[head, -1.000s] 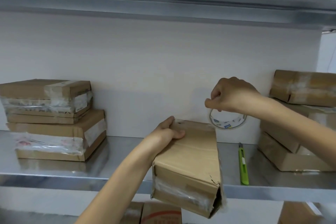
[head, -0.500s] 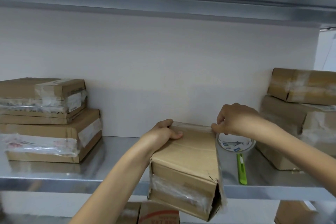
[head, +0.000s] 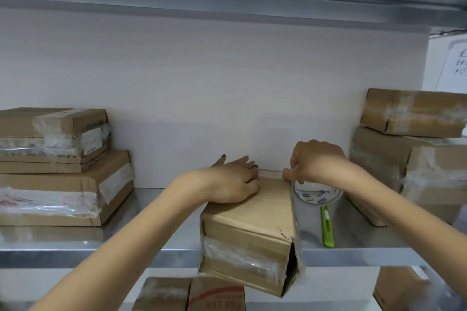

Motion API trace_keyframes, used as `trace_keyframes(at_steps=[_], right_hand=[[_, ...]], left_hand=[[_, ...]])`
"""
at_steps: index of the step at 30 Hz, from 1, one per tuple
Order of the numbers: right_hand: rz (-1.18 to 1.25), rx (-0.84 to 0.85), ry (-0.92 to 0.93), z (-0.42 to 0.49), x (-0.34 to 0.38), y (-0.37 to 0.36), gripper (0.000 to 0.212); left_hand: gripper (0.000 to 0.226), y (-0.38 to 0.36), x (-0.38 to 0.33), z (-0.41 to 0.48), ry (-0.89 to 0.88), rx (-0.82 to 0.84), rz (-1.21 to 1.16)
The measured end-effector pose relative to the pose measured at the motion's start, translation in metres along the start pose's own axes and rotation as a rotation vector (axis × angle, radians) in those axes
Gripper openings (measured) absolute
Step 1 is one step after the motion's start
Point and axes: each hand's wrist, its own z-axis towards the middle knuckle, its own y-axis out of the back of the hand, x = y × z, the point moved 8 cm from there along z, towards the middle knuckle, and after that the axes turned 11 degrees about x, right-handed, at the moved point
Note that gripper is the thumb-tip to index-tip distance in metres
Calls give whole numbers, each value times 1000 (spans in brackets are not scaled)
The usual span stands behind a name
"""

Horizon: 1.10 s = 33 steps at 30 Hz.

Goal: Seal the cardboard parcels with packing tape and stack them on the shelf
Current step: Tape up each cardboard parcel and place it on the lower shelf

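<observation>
Silver metal shelf (head: 151, 242) holds two piles of taped brown cardboard parcels, a left pile (head: 63, 184) and a right pile (head: 417, 164); those look done. A long brown cardboard parcel (head: 252, 219) lies in the middle, its near end sticking out over the shelf edge. The left hand (head: 232, 182) lies flat on its far top, fingers straight. The right hand (head: 316, 161) grips the round roll of clear packing tape (head: 316, 195) at the far right corner. A gap shows at the near corner, so taping seems unfinished and stacking is left. A thin green cutter (head: 327, 230) lies nearby.
</observation>
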Motion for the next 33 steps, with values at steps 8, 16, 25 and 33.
trace_keyframes(at_steps=[8,16,25,33], right_hand=[[15,-24,-36,-6,0,1,32],[682,1,145,-17,-33,-11,50],[937,-207,205,-44,-46,31,41],[522,89,211,-16,20,82,43]], left_hand=[[54,-4,-23,11,-100,-1,-50],[50,12,-8,20,-24,-171,-168],[43,35,-9,16,-118,-357,-837],[43,14,-7,18,-252,-362,-1302]])
